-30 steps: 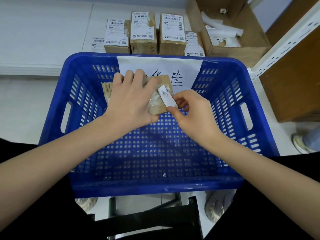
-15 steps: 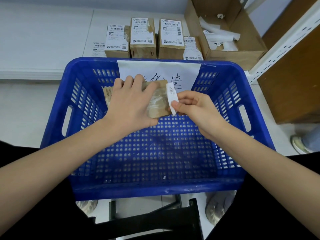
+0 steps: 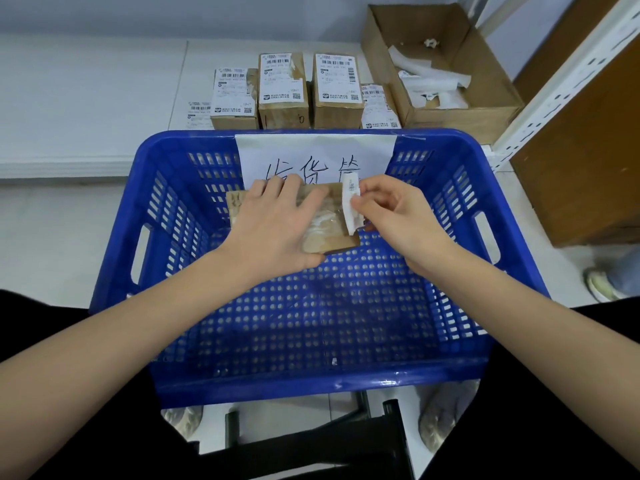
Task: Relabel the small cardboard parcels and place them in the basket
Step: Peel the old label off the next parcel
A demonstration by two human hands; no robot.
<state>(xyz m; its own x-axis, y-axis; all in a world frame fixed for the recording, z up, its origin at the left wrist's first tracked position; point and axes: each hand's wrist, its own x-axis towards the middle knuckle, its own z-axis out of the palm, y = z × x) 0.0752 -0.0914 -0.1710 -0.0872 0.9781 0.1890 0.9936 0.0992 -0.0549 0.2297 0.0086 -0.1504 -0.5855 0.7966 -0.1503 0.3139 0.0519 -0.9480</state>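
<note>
Pale tiled floor (image 3: 52,237) meets a low white platform (image 3: 86,98) under a grey wall (image 3: 173,12). A white perforated shelf upright (image 3: 568,81) fronts brown wooden panels (image 3: 588,168). Even light.

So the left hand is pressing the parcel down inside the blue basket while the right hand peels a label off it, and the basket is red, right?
Not quite: the basket is blue, not red, as the head view shows. The rest holds: the left hand presses the parcel down while the right hand pinches the white label at its edge.
</note>
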